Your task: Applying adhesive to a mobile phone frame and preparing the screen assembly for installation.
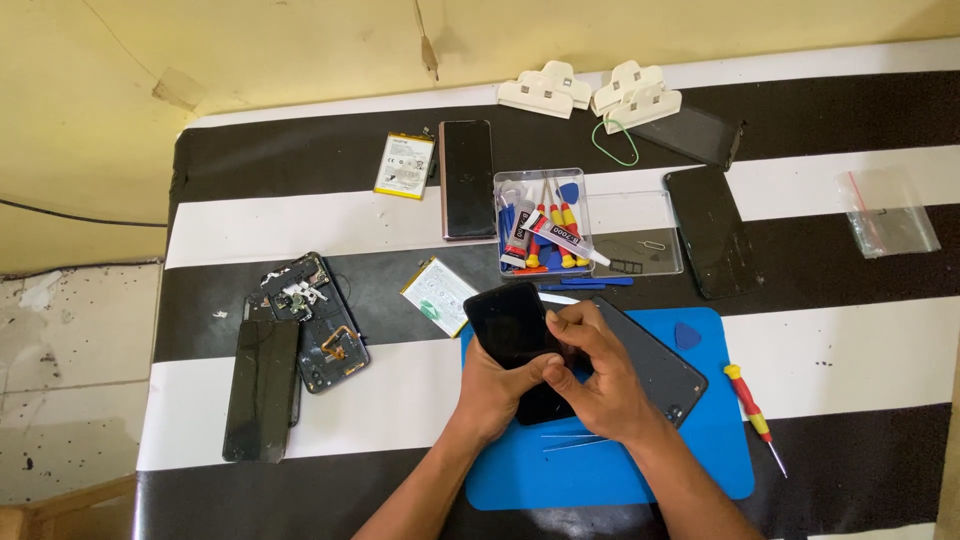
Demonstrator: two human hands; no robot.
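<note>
Gripping a thin, likely fragile black phone (515,335) by its edges, both hands (500,385) (595,375) are closing around it above the blue mat (720,440).

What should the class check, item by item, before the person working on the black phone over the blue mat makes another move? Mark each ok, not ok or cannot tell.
1. Both hands on black phone: left hand under it, right hand on top: ok.
2. Phone over blue mat: ok.
3. Screwdriver beside the mat: ok.
4. Tweezers on the mat: ok.
5. Blue pick on the mat: ok.
6. Screen already loosened: cannot tell.
</note>
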